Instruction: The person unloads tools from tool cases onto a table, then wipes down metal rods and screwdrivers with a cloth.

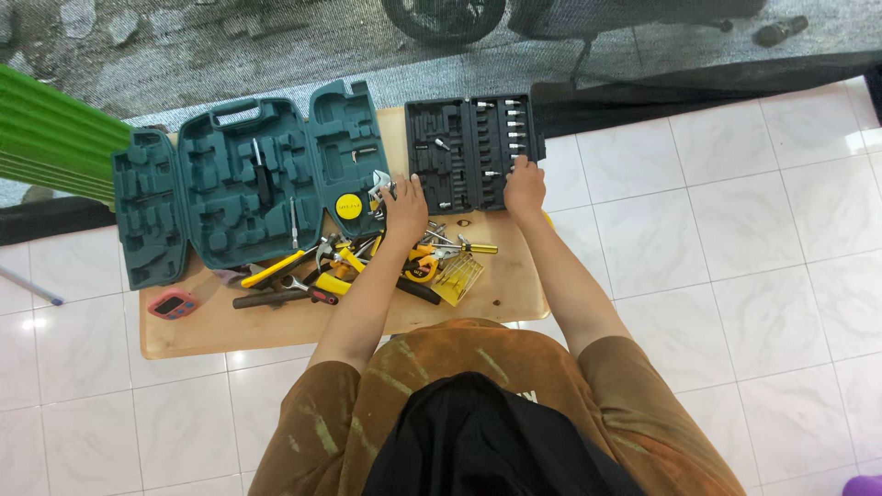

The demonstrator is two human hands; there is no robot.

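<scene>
Spanning the upper left of the frame, the large teal moulded plastic tool case (230, 179) lies opened flat on the low wooden bench (276, 326), its long axis running left to right. Just right of it, at upper centre, sits the smaller black plastic socket tray (469, 147), roughly square, with its rows of metal bits running top to bottom. The left hand (404, 209) rests at the tray's lower left corner, fingers curled down over the seam between tray and case; whether they grip anything cannot be told. The right hand (525, 186) lies on the tray's lower right edge, fingers (520, 165) bent onto the tray, touching it, not visibly clenched round anything. Below the hands, a heap of yellow-handled hand tools (367, 266) lies scattered. A small pink device (173, 304) sits at the bench's left.
</scene>
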